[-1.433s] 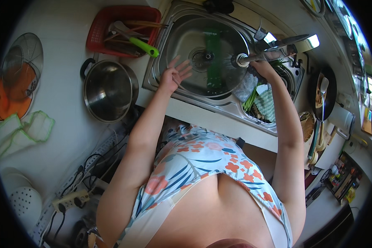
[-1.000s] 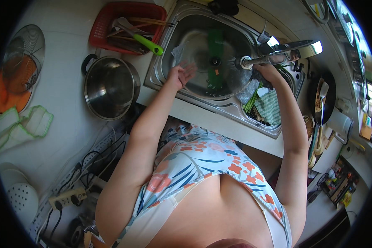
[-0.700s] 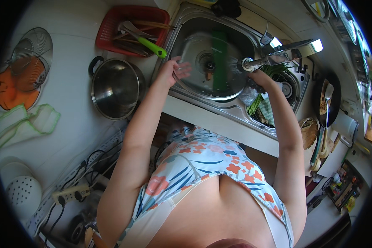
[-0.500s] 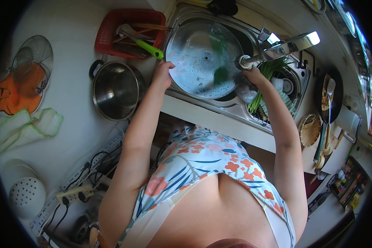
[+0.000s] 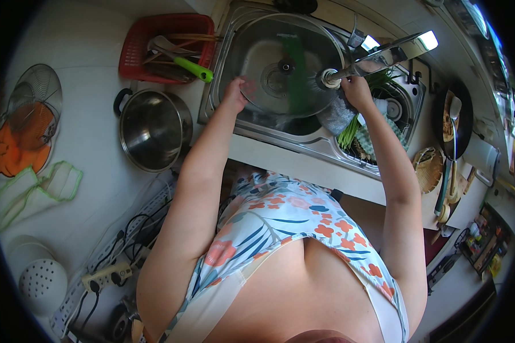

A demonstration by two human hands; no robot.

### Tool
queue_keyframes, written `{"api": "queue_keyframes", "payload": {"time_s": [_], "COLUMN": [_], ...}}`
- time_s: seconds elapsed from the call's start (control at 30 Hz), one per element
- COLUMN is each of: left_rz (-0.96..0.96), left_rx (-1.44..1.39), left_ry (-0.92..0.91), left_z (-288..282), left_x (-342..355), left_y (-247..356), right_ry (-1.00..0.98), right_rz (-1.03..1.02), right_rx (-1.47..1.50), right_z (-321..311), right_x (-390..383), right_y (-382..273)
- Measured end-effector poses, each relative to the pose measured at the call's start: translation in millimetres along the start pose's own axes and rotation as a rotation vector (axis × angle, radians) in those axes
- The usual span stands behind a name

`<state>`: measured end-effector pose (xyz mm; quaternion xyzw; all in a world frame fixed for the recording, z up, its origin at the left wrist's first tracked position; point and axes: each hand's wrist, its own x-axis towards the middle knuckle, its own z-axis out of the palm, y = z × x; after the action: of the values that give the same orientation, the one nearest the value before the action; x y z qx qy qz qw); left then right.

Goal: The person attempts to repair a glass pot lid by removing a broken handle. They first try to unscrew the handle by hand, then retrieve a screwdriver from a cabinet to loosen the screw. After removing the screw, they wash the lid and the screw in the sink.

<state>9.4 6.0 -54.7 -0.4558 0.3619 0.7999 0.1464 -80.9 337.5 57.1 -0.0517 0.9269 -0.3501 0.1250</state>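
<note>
A: Main thing, quick?
B: Round glass lid (image 5: 283, 68), over the steel sink (image 5: 294, 143). Lies between the two hands, knob about midway.
A: Left hand (image 5: 234, 94)?
B: At the lid's near-left rim, touching. Fingers (image 5: 248, 87) reach in behind the glass and show through it, blurry. Can't tell if they're spread or pinching the rim.
A: Right hand (image 5: 357, 92)?
B: Just beside the faucet head (image 5: 329, 78), near the lid's right rim. Fingers look bent, tips partly hidden. Can't tell what they pinch, if anything.
A: Around the right fingers?
B: Clear plastic bag (image 5: 335, 117) just below them, green stalks (image 5: 348, 135) a bit lower. Faucet (image 5: 377, 60) slants up and away to their right. Dark pan (image 5: 466, 114) well apart, farther right.
A: Left side?
B: White surface (image 5: 91, 114). Metal pot (image 5: 154, 131) left of the left fingers, red basket (image 5: 131, 54) up-left, green-handled utensil (image 5: 194, 68) sticking out toward them. Pale green-edged cloth (image 5: 63, 182) well apart, far left.
</note>
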Motion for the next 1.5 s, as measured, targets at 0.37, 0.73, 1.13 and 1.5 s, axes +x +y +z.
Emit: {"api": "queue_keyframes", "payload": {"time_s": [0.37,0.73,1.13,1.5], "left_rz": [-0.118,0.193,0.462,0.182], "left_rx": [0.144,0.441,0.309,0.147], "left_ry": [0.055,0.113,0.055,0.035], "left_z": [-10.9,8.0,-7.2,2.9], "left_x": [12.1,-61.1,-55.6,-20.8], "left_y": [-10.2,46.3,22.9,10.7], "right_ry": [-0.237,-0.442,-0.082,-0.058], "right_rz": [0.153,0.427,0.264,0.190], "right_rx": [-0.011,-0.048,0.235,0.547], "right_z": [-18.5,34.4,56.5,15.5], "right_x": [-2.2,-32.9,-38.4,-28.9], "right_y": [-20.4,18.3,15.9,-2.6]}}
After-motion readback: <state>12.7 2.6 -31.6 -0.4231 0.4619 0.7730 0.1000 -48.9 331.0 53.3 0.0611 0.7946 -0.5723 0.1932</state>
